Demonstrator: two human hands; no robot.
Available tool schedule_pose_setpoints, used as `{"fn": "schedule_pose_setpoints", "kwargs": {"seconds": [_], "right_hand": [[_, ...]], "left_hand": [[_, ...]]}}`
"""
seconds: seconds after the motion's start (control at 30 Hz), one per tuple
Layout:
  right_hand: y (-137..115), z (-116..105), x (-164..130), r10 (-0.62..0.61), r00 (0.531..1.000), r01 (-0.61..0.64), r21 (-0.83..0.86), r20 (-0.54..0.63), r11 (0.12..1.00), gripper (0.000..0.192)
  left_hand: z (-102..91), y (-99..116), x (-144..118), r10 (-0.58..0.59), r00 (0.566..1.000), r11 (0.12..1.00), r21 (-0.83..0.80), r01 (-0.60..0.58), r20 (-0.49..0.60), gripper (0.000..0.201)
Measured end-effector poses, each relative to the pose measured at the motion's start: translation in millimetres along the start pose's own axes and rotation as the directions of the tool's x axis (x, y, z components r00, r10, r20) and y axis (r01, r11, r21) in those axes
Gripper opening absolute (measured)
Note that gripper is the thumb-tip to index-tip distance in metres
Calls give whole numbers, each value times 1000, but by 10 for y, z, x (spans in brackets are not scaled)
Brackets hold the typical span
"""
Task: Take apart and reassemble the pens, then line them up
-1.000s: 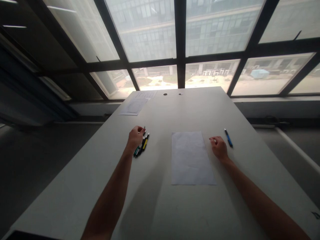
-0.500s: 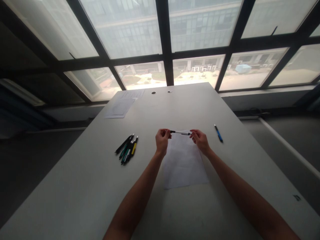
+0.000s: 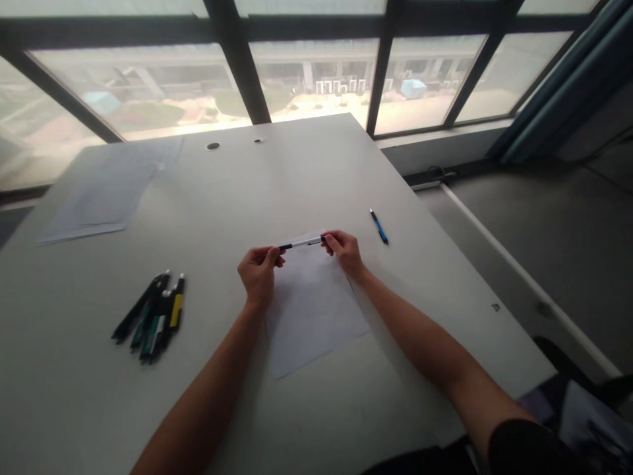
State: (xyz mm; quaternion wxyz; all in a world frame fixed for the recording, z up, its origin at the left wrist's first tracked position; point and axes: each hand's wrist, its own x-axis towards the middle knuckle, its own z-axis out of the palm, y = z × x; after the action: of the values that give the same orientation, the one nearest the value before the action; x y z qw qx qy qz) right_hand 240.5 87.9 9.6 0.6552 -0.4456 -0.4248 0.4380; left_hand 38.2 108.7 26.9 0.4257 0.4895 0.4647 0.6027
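A white pen with black ends [image 3: 299, 243] is stretched crosswise between my two hands, above the far part of a sheet of white paper [image 3: 311, 310]. My left hand [image 3: 260, 272] pinches its left end between thumb and fingers. At the other end, my right hand [image 3: 343, 251] grips the pen near its clip. The fingers cover both tips. Beyond my right hand a blue and black pen [image 3: 379, 227] lies alone on the table.
On the left of the white table [image 3: 222, 422] lies a bunch of several dark pens [image 3: 151, 316], with green, white and yellow parts. A stack of papers [image 3: 103, 191] lies at the far left. Windows [image 3: 316, 79] stand behind the table's far edge.
My view has turned to the right and tilted down, so everything sits further left in the picture. Both hands still hold the white pen, its right end now tipped slightly higher in view.
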Motion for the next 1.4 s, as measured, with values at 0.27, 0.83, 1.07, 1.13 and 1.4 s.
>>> {"fn": "schedule_pose_setpoints", "kwargs": {"seconds": [0.27, 0.83, 1.07, 1.13, 1.4], "right_hand": [[-4, 40, 8, -41, 995, 32, -101, -93, 994, 40], [-58, 11, -30, 4, 995, -8, -42, -95, 999, 47], [-28, -13, -7, 6, 996, -5, 13, -86, 1000, 42], [-34, -13, -11, 20, 997, -19, 5, -72, 1000, 41], [-42, -14, -11, 41, 984, -35, 35, -173, 999, 38]], "left_hand": [[67, -11, -18, 92, 995, 995, 41, -91, -26, 21], [119, 200, -117, 165, 985, 942, 287, -172, 50, 19], [-7, 188, -50, 222, 934, 736, 580, -348, 278, 12], [-37, 137, -30, 237, 916, 682, 617, -394, 324, 16], [-53, 94, -28, 180, 940, 802, 511, -310, 289, 13]]}}
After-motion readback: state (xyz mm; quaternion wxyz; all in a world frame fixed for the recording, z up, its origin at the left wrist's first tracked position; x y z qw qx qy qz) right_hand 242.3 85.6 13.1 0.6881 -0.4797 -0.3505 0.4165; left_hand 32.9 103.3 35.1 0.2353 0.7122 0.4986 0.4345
